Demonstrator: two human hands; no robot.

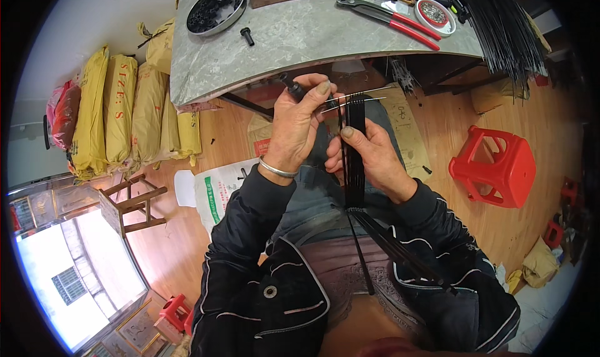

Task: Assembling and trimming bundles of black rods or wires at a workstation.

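the black strips (355,179) are over the lap, long axis running away from the body, with 2 thin metal rods (376,90) crossing near the far end. right hand (378,160) is nearer, fingers closed round them. left hand (297,129) pinches a black plastic piece (291,85) just left of the strips' tops.

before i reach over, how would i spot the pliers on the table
Find the grey marbled table at the top. On its right half, beside the round white dish, lie the pliers. Their two long red handles set them apart.
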